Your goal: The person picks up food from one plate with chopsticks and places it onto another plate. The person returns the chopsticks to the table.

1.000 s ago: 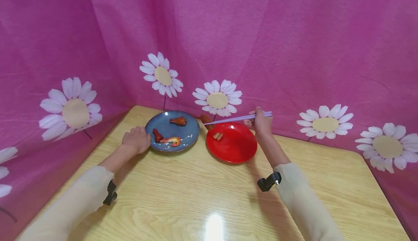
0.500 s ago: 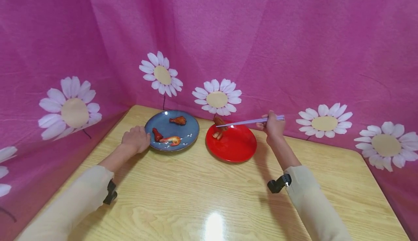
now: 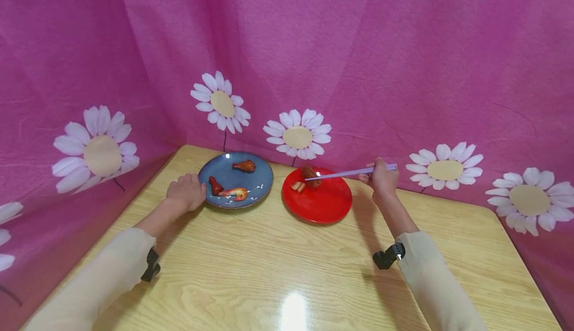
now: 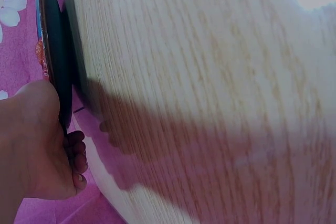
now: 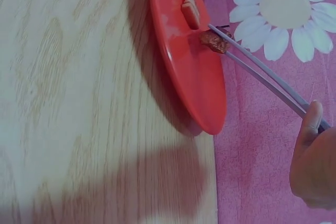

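Note:
In the head view my left hand (image 3: 187,192) grips the left rim of a blue plate (image 3: 260,176); the left wrist view has its fingertips (image 4: 79,162) curled below the rim. On that plate lie two reddish-brown drumsticks, one at the back (image 3: 244,166) and one at the front left (image 3: 215,185), beside a shrimp (image 3: 237,193). My right hand (image 3: 383,177) holds a pair of lilac chopsticks (image 3: 345,173). Their tips are at a brown piece of meat (image 5: 214,41) over the back of a red plate (image 3: 325,204). Next to the meat sits a small pale tan piece (image 3: 298,186).
Both plates stand near the back of a wood-grain table (image 3: 251,261). A pink cloth (image 3: 358,62) with white daisies hangs close behind and along the left side. Light glares off the tabletop near the front.
My right hand has moved right and slightly towards me. The chopsticks have brought the brown meat from behind the red plate's left edge to over that plate. The left hand has stayed put.

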The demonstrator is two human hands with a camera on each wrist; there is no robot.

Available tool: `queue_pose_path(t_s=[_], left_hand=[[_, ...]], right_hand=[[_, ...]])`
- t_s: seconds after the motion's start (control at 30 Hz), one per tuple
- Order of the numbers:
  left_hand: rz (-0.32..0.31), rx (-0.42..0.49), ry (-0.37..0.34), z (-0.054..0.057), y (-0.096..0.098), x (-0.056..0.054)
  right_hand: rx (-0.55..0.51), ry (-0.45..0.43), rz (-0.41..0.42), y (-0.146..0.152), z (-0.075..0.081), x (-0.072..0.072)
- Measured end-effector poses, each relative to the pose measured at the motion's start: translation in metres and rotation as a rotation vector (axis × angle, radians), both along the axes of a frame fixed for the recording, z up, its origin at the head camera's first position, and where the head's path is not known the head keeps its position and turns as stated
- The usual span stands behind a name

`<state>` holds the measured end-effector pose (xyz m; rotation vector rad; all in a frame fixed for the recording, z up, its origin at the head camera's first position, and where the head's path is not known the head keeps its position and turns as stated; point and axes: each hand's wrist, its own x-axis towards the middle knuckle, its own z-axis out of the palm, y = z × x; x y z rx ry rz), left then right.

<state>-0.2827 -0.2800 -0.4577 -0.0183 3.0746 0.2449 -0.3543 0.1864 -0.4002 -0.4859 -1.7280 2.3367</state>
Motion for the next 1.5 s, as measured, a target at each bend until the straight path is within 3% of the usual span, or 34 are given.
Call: queue_pose_path(t_s=[0.23, 0.53, 0.83, 1.07, 1.33, 1.5], left_hand=[[0.000, 0.003, 0.003, -0.001, -0.001, 0.001], [0.000, 0.012, 0.004, -0.002, -0.002, 0.001], [0.000, 0.016, 0.013, 0.000, -0.004, 0.001], [-0.001, 0.014, 0.010, 0.000, -0.004, 0.002], [-0.003, 0.011, -0.003, -0.001, -0.004, 0.002], [-0.001, 0.014, -0.001, -0.002, -0.003, 0.001]], right_hand=[[0.088, 0.014, 0.000, 0.002, -0.005, 0.001], [0.090, 0.031, 0.002, 0.002, -0.007, 0.001], [0.121, 0.026, 0.089, 0.003, -0.002, -0.002], [0.202, 0.088, 0.108, 0.001, 0.002, 0.000], [0.197, 0.143, 0.093, -0.002, 0.007, 0.000], [0.228, 0.214, 0.130, -0.013, 0.018, 0.004]])
